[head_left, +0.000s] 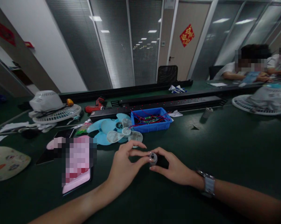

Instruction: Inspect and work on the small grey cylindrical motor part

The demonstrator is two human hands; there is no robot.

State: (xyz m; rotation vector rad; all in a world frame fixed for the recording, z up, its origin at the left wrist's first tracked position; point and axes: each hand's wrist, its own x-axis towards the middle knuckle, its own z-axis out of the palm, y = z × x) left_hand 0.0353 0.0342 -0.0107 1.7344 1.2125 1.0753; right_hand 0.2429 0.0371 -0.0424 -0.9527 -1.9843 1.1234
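Observation:
A small grey cylindrical part [153, 157] with a hole in its end sits between both my hands, low over the dark green table [236, 146]. My left hand [125, 165] pinches it from the left with thumb and fingers curled. From the right, my right hand [173, 169] grips the same part, and a dark piece behind it is mostly hidden under those fingers. A watch [209, 183] is on my right wrist. Just beyond the hands lie light blue and grey fan blades [114, 130].
A blue bin [152, 127] of red wires stands behind the blades. A phone [77, 165] lies left, a fan grille with motor [53, 110] and red screwdriver [95, 107] at back left. Other people sit at far right by another grille [257, 105].

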